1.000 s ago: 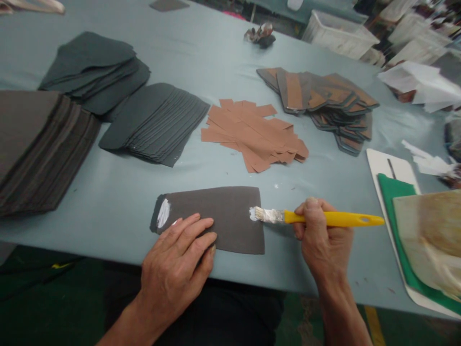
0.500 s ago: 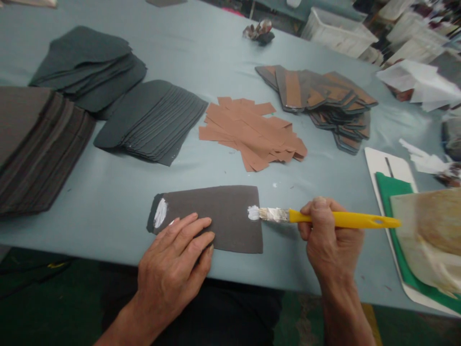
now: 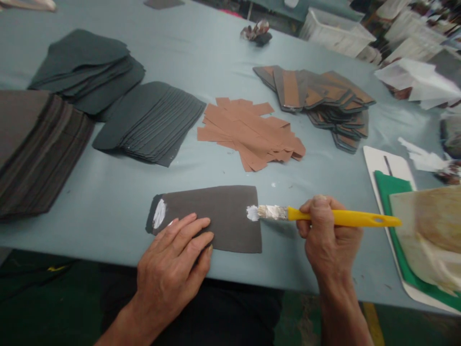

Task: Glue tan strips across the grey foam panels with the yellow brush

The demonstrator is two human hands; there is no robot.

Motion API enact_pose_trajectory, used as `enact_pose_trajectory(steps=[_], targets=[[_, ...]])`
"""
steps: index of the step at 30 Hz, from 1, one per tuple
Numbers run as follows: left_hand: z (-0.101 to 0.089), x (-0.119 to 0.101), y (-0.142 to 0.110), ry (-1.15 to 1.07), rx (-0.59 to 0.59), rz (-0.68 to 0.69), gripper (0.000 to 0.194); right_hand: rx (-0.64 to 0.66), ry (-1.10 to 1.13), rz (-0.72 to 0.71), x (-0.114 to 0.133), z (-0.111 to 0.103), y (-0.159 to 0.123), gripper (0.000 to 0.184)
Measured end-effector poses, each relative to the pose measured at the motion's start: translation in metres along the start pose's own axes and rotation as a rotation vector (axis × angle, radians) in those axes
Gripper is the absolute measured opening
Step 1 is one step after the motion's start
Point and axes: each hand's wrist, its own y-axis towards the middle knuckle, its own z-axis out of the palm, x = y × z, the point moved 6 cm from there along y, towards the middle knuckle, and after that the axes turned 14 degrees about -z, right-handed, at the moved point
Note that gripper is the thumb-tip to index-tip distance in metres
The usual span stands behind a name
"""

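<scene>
A dark grey-brown panel (image 3: 230,216) lies flat on the table (image 3: 118,202) at its near edge, in front of the person, its long side running left to right. A white patch (image 3: 159,214) covers part of its left end, beside a darker strip (image 3: 150,216) along that edge; a smaller white smear (image 3: 252,213) sits at the middle of its right edge. The left hand (image 3: 176,264) lies palm down across the near left part of the panel, fingers extended and close together, grasping nothing. To the right, the right hand (image 3: 329,235) is closed around the yellow handle of a brush (image 3: 356,218), thumb on top. The bristles, coated white, point left at the smear; whether they touch it is hard to tell.

Beyond the panel lies a loose heap of tan strips (image 3: 248,132). Left of the heap is a fanned stack of dark green-grey pieces (image 3: 147,117), with another such stack (image 3: 86,55) farther off and a thick brown stack (image 3: 21,139) at the far left. To the far right of the strips is a pile of dark pieces with tan bands (image 3: 291,91). At the right, a green sheet (image 3: 394,185) lies on a white board (image 3: 372,161), under a stained translucent container (image 3: 405,211).
</scene>
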Motion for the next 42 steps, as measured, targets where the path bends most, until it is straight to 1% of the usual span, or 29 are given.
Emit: enact_pose_trajectory(steps=[5,8,11,14,18,20,24,26,28,32,35,38,42], targets=[[-0.001,0.001,0.000,-0.007,0.007,-0.013,0.019,0.040,0.032,0.014,-0.009,0.009,0.001,0.052],[-0.001,0.001,0.000,-0.006,0.005,-0.012,0.019,0.036,0.002,0.035,-0.015,0.002,0.002,0.052],[0.000,0.001,0.000,0.002,-0.001,-0.005,0.019,0.006,-0.002,0.031,-0.015,-0.004,0.001,0.049],[0.000,0.001,0.000,0.001,0.001,-0.003,0.019,-0.008,0.017,0.015,-0.011,-0.003,-0.001,0.049],[0.000,0.000,0.000,0.002,0.005,-0.006,0.019,0.068,0.063,0.029,-0.013,0.004,-0.004,0.051],[-0.001,0.000,0.000,0.000,0.006,-0.007,0.019,0.079,0.040,0.030,-0.015,0.000,-0.003,0.052],[-0.001,0.001,0.000,-0.001,0.001,-0.013,0.018,0.009,-0.007,0.013,-0.014,-0.015,0.001,0.049],[-0.001,0.002,-0.001,0.000,-0.001,-0.015,0.019,-0.016,0.004,0.010,-0.013,-0.017,0.001,0.048],[0.000,0.002,-0.001,-0.002,0.002,-0.012,0.019,-0.019,0.022,0.011,-0.011,-0.013,0.000,0.048],[-0.001,0.000,0.000,-0.002,0.004,-0.013,0.019,0.020,0.065,0.013,-0.011,-0.001,-0.001,0.049],[-0.001,-0.001,0.001,0.000,0.000,-0.011,0.018,0.049,0.078,0.020,-0.014,0.002,-0.003,0.051],[-0.001,0.000,0.000,-0.002,0.002,-0.010,0.019,0.074,0.055,0.036,-0.018,-0.002,-0.004,0.051],[-0.001,0.000,0.000,-0.006,0.005,-0.008,0.019,0.005,0.056,0.044,-0.019,-0.013,-0.003,0.047]])
